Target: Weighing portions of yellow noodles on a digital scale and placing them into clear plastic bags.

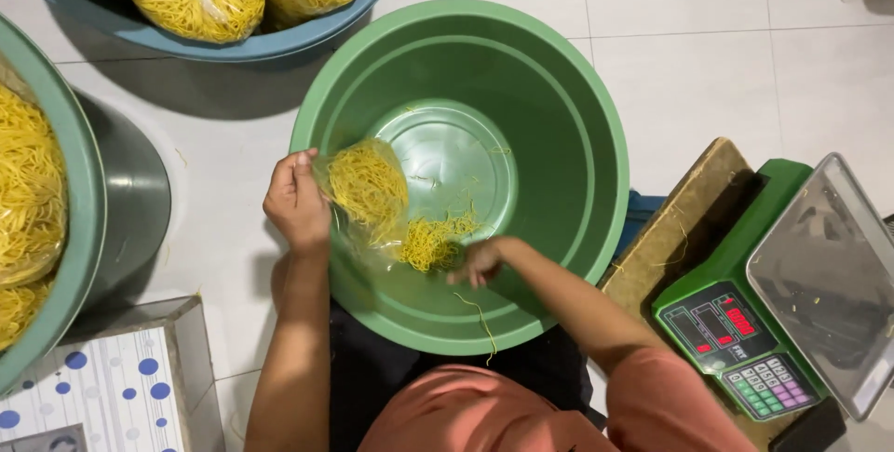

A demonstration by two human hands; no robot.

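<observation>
Noodles fill a clear bag (pixel 366 189) pinched shut in the left hand (pixel 296 199), whose grip sits just inside the green basin (pixel 596 135) rim. Right hand (pixel 479 262), fingers curled closed, grips loose yellow noodles (pixel 430 240) low in the basin. Beyond both grips the basin floor lies open; a green scale (pixel 745 322) stands well apart to the right.

A single head-worn camera looks almost straight down from just above the person's lap, close to the green basin (pixel 461 173) at centre, with the tiled floor (pixel 689 5) around it and a weighing scale (pixel 773 303) at the right edge.
</observation>
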